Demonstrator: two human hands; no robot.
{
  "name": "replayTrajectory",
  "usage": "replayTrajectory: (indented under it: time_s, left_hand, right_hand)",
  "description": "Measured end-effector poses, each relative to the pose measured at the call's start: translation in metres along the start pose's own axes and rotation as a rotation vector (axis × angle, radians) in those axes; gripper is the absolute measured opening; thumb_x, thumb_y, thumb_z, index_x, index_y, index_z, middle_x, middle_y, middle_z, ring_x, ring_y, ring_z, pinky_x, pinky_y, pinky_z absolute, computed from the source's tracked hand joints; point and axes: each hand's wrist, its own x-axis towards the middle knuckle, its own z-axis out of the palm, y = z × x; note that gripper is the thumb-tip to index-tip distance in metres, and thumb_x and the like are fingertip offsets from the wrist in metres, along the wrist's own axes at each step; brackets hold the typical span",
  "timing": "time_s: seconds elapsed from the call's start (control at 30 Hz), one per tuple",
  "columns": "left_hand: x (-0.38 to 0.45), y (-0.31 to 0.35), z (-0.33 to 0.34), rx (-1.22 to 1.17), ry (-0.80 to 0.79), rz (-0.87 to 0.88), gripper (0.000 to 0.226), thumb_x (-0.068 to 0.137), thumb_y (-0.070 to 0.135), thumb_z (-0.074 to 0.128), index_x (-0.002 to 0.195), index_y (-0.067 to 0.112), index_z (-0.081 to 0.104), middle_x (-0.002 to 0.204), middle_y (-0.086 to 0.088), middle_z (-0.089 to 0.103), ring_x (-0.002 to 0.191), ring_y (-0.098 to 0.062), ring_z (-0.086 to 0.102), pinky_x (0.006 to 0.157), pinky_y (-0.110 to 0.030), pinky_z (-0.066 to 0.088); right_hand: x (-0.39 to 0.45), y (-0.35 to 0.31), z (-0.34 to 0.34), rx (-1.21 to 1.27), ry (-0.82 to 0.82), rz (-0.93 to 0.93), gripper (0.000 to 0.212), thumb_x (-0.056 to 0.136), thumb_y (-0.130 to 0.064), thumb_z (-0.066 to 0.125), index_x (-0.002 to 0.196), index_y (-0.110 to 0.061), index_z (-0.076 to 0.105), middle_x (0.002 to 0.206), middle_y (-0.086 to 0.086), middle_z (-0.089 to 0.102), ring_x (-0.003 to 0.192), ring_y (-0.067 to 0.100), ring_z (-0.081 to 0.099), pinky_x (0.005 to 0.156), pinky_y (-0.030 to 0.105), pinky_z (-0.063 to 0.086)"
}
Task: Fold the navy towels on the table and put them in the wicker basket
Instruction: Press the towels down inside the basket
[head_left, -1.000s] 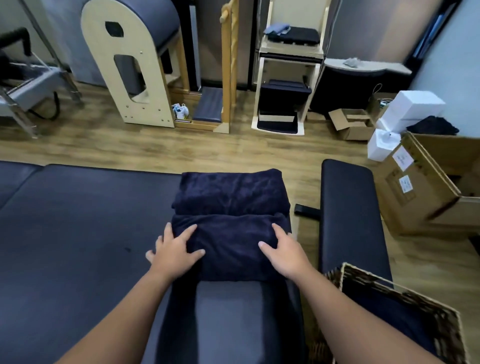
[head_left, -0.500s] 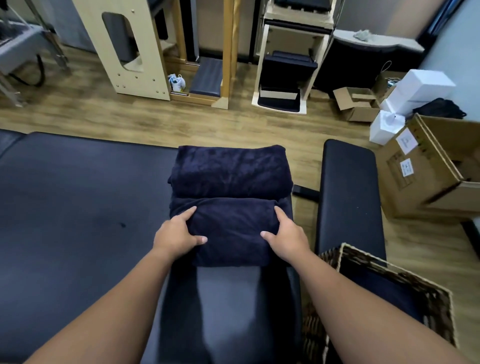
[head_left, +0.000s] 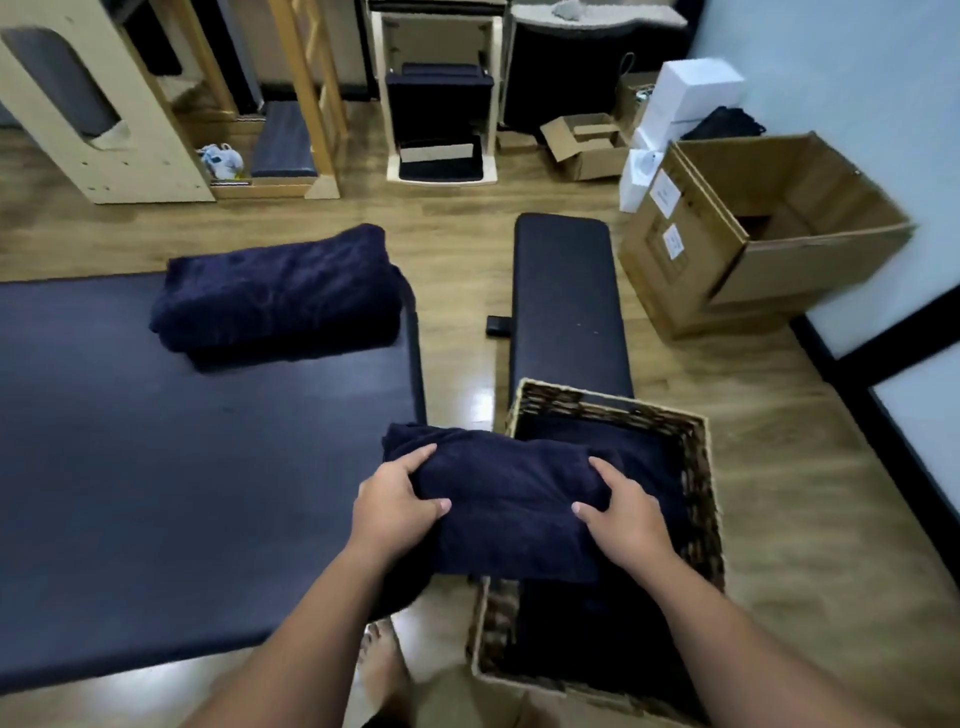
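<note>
Your left hand (head_left: 397, 506) and right hand (head_left: 626, 517) each grip one end of a folded navy towel (head_left: 511, 506), thumbs lying on top and fingers curled under the edges. You hold it over the gap between the padded table (head_left: 156, 467) and the wicker basket (head_left: 698, 467), its right part already above the basket's open top and its left part just off the table's corner. Something dark lies inside the basket beneath the towel, though the shadow there is too deep to tell what it is. A second folded navy towel (head_left: 280, 296) rests on the far right corner of the table, well apart from your hands. Beyond the basket stands a black padded bench (head_left: 566, 291), and an open cardboard box (head_left: 769, 228) sits on the wooden floor (head_left: 779, 441) to the right.
</note>
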Motion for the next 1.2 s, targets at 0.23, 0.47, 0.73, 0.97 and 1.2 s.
replayTrajectory:
  time_s: [0.23,0.47,0.73,0.97,1.2]
  left_hand:
    - [-0.040,0.040,0.128,0.187,-0.118,0.046,0.076,0.077,0.029,0.078,0.146,0.042,0.049,0.124,0.012,0.070,0.121,-0.016,0.061,0.093,-0.024,0.046]
    - [-0.020,0.039,0.191,0.370,-0.103,0.039,0.076,0.081,0.030,0.065,0.152,0.042,0.038,0.121,-0.005,0.067,0.116,-0.027,0.059,0.093,-0.033,0.047]
    - [0.006,0.008,0.226,0.725,-0.138,0.180,0.078,0.089,0.004,0.060,0.158,0.016,0.026,0.159,-0.035,0.001,0.149,-0.045,0.019,0.118,-0.043,0.033]
    - [-0.007,-0.002,0.247,0.708,-0.219,0.134,0.095,0.093,0.052,0.057,0.160,0.034,-0.008,0.160,-0.027,0.005,0.140,-0.044,0.025,0.111,-0.052,0.036]
    - [0.049,-0.022,0.264,0.337,-0.481,-0.035,0.118,0.087,0.040,0.076,0.148,0.054,-0.025,0.165,-0.018,-0.019,0.155,-0.036,-0.002,0.125,-0.049,0.018]
  right_hand:
    - [-0.023,0.135,-0.021,0.017,0.032,0.152,0.071,0.090,-0.034,0.072,0.152,-0.038,0.039,0.137,0.001,0.063,0.122,0.028,0.060,0.095,0.034,0.049]
    - [-0.005,0.161,0.013,-0.022,0.103,0.204,0.071,0.096,-0.039,0.062,0.156,-0.043,0.024,0.113,0.009,0.063,0.103,0.030,0.063,0.083,0.039,0.053]
    - [0.018,0.170,0.045,-0.282,0.126,0.049,0.071,0.090,-0.027,0.069,0.153,-0.015,0.038,0.162,0.025,0.009,0.144,0.042,0.023,0.116,0.048,0.029]
    - [0.021,0.152,0.054,-0.267,-0.068,0.139,0.103,0.085,-0.063,0.063,0.161,-0.030,0.000,0.164,0.016,-0.013,0.144,0.049,0.015,0.109,0.050,0.038]
    - [0.084,0.192,0.067,0.020,-0.284,0.198,0.136,0.069,-0.059,0.085,0.158,-0.031,-0.013,0.165,0.012,-0.017,0.149,0.040,0.023,0.118,0.045,0.032]
